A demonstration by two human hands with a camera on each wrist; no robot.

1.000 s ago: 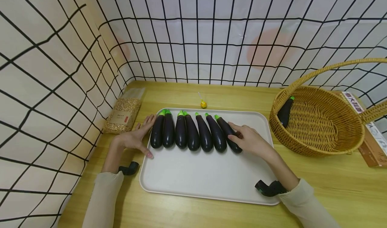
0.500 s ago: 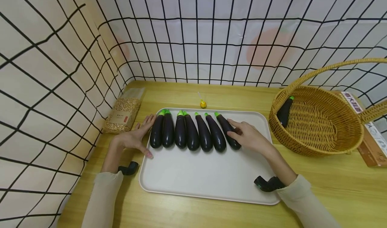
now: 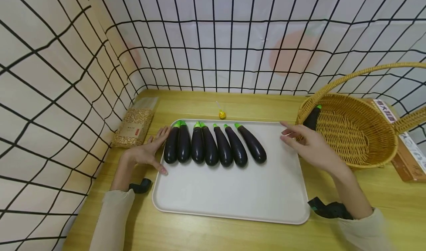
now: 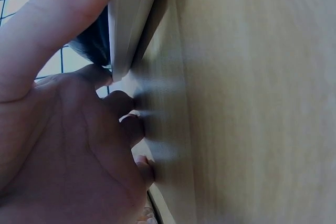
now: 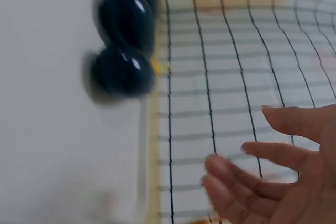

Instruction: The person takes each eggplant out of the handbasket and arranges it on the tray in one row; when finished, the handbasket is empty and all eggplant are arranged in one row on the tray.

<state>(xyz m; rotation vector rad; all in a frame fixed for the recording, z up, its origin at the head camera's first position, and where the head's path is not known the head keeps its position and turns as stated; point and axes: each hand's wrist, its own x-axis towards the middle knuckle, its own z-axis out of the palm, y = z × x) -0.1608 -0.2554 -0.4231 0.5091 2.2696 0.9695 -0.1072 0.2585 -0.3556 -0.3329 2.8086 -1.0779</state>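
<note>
Several dark purple eggplants with green stem ends lie side by side along the far part of a white tray (image 3: 233,195). The rightmost eggplant (image 3: 251,143) slants a little apart from its neighbour. My left hand (image 3: 146,153) is at the tray's left edge, thumb over the rim and fingers spread beside the leftmost eggplant (image 3: 171,143). In the left wrist view, the fingertips reach the tabletop beside the tray wall (image 4: 131,19). My right hand (image 3: 314,145) holds nothing and hovers between the tray's right edge and the basket, fingers extended; the right wrist view shows its palm (image 5: 310,182) bare.
A woven basket (image 3: 352,162) with a tall handle stands at the right, one eggplant (image 3: 312,118) inside. Behind it lies a printed box (image 3: 407,162). A bag of grains (image 3: 133,127) is at the left, a yellow lollipop (image 3: 222,114) beyond the tray. Black wire grid (image 3: 216,51) borders the table.
My right hand has let go of the rightmost eggplant and moved right, over the tray's edge near the basket. That eggplant stays on the tray. The left hand has not moved.
</note>
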